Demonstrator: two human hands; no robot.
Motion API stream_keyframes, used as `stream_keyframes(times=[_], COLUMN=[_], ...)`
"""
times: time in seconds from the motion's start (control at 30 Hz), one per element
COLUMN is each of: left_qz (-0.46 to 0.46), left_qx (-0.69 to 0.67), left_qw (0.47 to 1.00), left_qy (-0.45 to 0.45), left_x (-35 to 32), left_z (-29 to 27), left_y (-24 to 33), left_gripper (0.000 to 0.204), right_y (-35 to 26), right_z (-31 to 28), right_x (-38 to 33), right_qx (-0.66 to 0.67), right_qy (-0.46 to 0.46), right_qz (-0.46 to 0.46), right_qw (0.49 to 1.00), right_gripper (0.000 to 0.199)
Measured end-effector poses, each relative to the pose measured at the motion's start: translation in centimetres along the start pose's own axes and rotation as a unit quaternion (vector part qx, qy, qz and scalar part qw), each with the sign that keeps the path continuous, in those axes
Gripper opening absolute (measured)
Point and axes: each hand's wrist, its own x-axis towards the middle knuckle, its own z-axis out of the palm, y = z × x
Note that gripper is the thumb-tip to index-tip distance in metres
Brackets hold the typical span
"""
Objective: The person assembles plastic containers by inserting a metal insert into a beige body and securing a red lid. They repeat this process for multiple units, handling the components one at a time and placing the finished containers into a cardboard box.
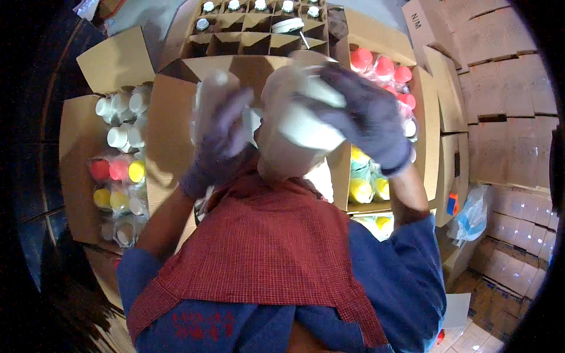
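In front of my chest, my right hand [365,112], in a dark purple glove, grips a large white plastic bottle [300,126] from its right side. The bottle is tilted and smeared by motion; its far end is hard to make out. My left hand [226,126], gloved alike, is raised to the left of it, apart from the bottle. Its fingers are blurred, beside a pale translucent bottle [213,91]; I cannot tell whether they hold it. Both hands are over an open cardboard box [168,117], whose inside is mostly hidden.
On the left, a carton [76,159] holds bottles with white, red and yellow caps. At the right, another carton [428,141] holds red- and yellow-capped bottles. A divided carton [241,42] with small white-capped bottles and a white round tool [287,26] lies ahead. Stacked boxes [500,88] line the right.
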Motion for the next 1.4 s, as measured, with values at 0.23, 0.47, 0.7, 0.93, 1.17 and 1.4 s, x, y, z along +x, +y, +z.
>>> stream_keyframes(times=[0.23,0.47,0.7,0.93,1.17,1.4], left_qz=[0.032,0.103,0.074,-0.050,-0.072,-0.110], left_qx=[0.113,0.260,0.231,0.293,0.170,-0.055], left_qw=[0.926,0.860,0.912,0.912,0.951,0.992], left_qy=[-0.359,-0.427,-0.331,-0.281,-0.247,0.039], left_x=[13.7,17.0,18.8,20.3,19.8,19.7], left_z=[-8.7,-4.2,-3.6,-3.1,-3.7,-4.8], left_y=[1.1,-1.2,-3.5,-4.0,-3.3,-14.4], left_gripper=[0.051,0.063,0.046,0.050,0.051,0.066], right_y=[2.6,6.0,7.0,23.7,40.2,27.5], right_z=[6.5,14.5,14.2,18.7,29.2,21.1], right_x=[4.3,3.0,7.2,14.8,20.6,20.1], right_qx=[0.307,0.210,0.346,0.282,-0.376,-0.185], right_qy=[0.083,0.047,0.026,0.155,-0.214,0.104], right_qz=[0.066,0.097,0.165,0.217,0.026,-0.137], right_qw=[0.946,0.972,0.923,0.922,0.901,0.968], right_gripper=[0.042,0.074,0.072,0.055,0.040,0.017])
